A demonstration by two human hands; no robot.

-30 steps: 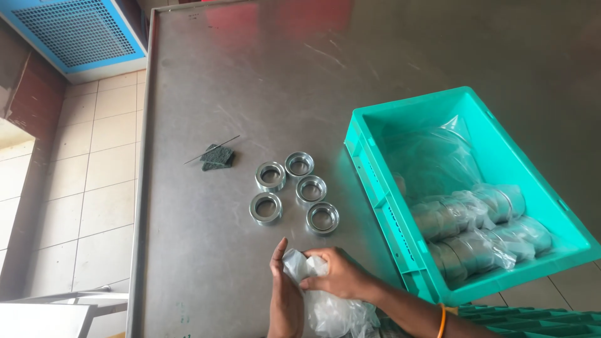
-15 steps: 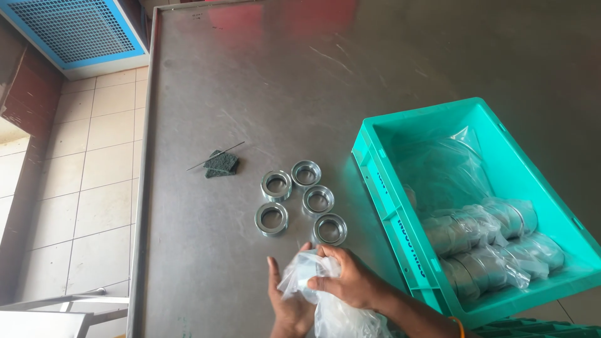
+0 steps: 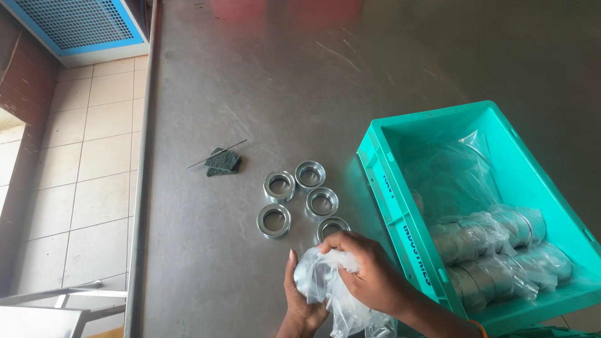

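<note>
Both my hands hold a clear plastic bag [image 3: 325, 285] with metal rings inside, low over the steel table [image 3: 263, 81]. My left hand [image 3: 299, 302] cups the bag from below and the left. My right hand [image 3: 369, 269] grips its top. Just beyond my fingers, several shiny metal rings [image 3: 278, 186] lie flat in a cluster on the table; the nearest ring [image 3: 332, 226] is partly hidden by my right hand.
A teal plastic crate [image 3: 393, 206] stands at the right, holding more bagged stacks of rings [image 3: 494, 244] and loose plastic film. A dark green scouring pad [image 3: 223, 161] with a thin metal rod across it lies left of the rings. Tiled floor lies beyond the table's left edge.
My view has shifted, so everything sits lower and further right. My hands have turned and bunched the bag, and my right hand now covers part of the nearest ring.
</note>
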